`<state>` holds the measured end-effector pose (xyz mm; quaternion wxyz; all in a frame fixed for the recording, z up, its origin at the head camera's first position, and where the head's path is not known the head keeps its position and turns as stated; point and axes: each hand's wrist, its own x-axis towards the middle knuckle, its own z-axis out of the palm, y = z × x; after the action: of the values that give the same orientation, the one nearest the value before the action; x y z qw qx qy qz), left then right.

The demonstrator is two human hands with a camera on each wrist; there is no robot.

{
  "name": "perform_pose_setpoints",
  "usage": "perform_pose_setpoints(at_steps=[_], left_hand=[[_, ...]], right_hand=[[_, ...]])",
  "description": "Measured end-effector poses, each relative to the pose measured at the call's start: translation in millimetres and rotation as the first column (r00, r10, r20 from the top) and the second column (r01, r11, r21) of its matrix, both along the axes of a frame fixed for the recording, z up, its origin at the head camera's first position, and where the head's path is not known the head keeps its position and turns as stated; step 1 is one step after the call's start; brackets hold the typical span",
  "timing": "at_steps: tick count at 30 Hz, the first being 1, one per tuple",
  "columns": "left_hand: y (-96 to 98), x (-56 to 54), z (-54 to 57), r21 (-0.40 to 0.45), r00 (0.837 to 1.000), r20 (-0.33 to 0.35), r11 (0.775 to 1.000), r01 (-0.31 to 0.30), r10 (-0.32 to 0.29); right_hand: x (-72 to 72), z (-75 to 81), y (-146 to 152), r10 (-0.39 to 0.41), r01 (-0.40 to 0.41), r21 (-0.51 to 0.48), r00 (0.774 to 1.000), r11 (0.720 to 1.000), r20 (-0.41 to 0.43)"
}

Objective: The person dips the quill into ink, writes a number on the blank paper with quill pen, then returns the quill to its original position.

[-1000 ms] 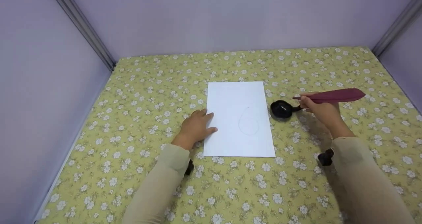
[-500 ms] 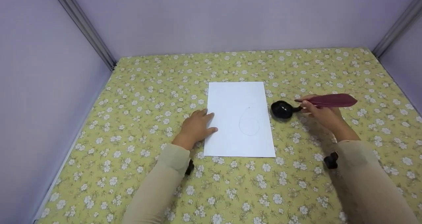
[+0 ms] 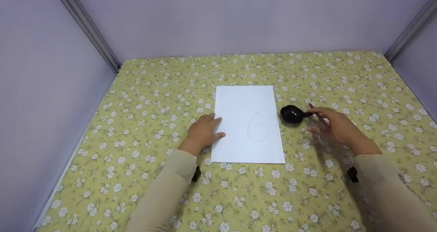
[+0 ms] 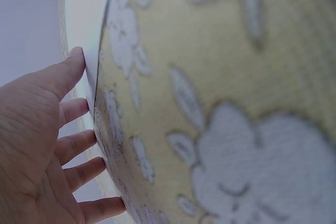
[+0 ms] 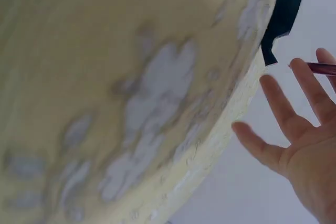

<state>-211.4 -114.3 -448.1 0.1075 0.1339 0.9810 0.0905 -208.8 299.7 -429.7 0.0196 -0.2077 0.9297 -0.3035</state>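
My left hand lies at the left edge of a white sheet of paper, fingers spread and thumb on the sheet. A faint handwritten 6 shows on the paper's right half. To the right of the sheet, my right hand holds a dark red feather pen, seen as a thin slanting stick; its feather is hidden. In the right wrist view the pen shows behind spread fingers. A glossy black round piece with a short arm sits between paper and right hand, its arm overlapping the fingertips.
Yellow cloth with white flowers covers the table. A pale wall rises along the back, with side panels left and right. Dark wrist devices sit under both cuffs.
The right hand has moved slightly right and toward the body, and turned. The pen has swung from lying nearly level to slanting, its feather passing out of sight. The left hand stays still.
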Motion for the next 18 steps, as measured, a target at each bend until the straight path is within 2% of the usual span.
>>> perform_pose_setpoints(at_steps=[3, 9, 18], left_hand=[[0.0, 0.6, -0.5, 0.002, 1.000, 0.006, 1.000, -0.006, 0.006], [0.5, 0.8, -0.8, -0.006, 1.000, 0.006, 1.000, -0.007, 0.007], [0.4, 0.9, 0.3, -0.015, 1.000, 0.007, 1.000, -0.001, 0.001]], right_hand=[[1.6, -3.1, 0, 0.021, -0.015, 0.119, 0.999, 0.993, -0.050], [8.3, -5.4, -3, 0.031, 0.002, 0.328, 0.995, 0.945, -0.094], [13.9, -11.0, -7, 0.058, -0.011, 0.450, 0.994, 0.893, -0.090]])
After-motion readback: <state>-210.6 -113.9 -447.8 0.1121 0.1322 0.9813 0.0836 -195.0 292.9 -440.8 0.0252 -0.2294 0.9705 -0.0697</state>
